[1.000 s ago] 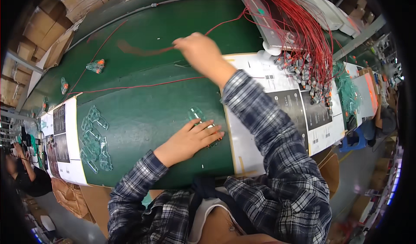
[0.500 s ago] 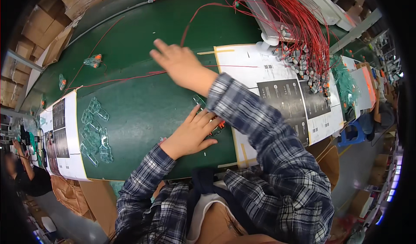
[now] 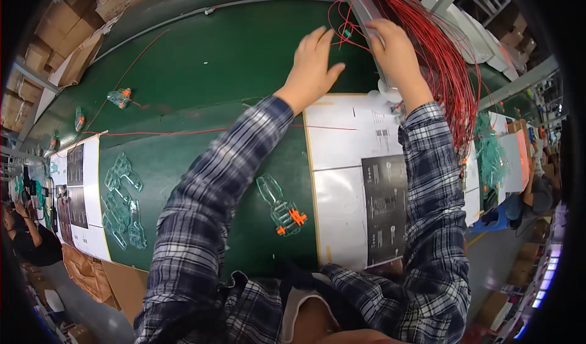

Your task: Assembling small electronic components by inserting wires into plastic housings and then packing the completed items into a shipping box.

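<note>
My left hand (image 3: 309, 69) is raised over the far part of the green work surface, its thumb and fingers apart and nothing seen in them. Opposite it, my right hand (image 3: 395, 54) reaches beside a grey metal channel, thumb and fingers spread, with its fingertips close to a loop of red wire (image 3: 345, 21). A small green piece (image 3: 347, 33) sits in that loop, between my hands. Whether a finger touches the wire cannot be made out. Nearer to me lies a clear plastic housing (image 3: 282, 210) with orange parts, untouched.
A thick bundle of red wires (image 3: 436, 51) hangs over the metal channel (image 3: 370, 20) at the right. Printed sheets (image 3: 339, 155) lie under my right arm. Several clear housings (image 3: 125, 203) rest at the left, and one with orange parts (image 3: 119, 98) farther back.
Both hands have moved away to the far right, the right one from over the middle. The left hand has left the clear housing, which now shows fully. The view has shifted a little.
</note>
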### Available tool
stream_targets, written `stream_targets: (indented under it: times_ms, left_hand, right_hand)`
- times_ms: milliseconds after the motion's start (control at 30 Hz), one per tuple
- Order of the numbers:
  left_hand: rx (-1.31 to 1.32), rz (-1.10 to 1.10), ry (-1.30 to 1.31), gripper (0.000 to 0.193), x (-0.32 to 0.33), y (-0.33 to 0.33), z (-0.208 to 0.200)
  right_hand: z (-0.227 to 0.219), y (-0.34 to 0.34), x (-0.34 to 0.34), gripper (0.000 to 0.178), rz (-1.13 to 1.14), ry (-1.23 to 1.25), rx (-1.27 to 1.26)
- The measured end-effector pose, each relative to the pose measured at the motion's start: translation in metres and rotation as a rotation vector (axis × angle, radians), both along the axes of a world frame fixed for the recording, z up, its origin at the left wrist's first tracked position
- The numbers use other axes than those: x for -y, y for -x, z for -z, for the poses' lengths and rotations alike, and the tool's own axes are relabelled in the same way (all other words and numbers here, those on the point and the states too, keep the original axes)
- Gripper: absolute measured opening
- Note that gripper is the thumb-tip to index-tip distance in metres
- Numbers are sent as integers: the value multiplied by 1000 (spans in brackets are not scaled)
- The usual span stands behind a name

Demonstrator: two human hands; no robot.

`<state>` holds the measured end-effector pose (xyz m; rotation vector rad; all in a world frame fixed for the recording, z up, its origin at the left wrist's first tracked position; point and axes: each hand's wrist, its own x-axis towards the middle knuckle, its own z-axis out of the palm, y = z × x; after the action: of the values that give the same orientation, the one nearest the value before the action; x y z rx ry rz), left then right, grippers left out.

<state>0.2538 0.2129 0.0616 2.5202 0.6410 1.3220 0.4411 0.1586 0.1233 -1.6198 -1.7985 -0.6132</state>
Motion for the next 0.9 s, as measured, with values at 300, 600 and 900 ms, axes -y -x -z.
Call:
stream_targets:
  times_ms: [300,600,900]
  left_hand:
    - [236,75,570,22,-75,-41,-29]
    - [9,-5,647,24,-111,-34,-73]
    - [157,-110,474,21,-85,46,-82]
  right_hand:
    - [-17,-19,-45,23,118,283,133]
    - [-4,-4,3,28,-2,-37,242]
    - [-21,-40,33,27,189,151,-431]
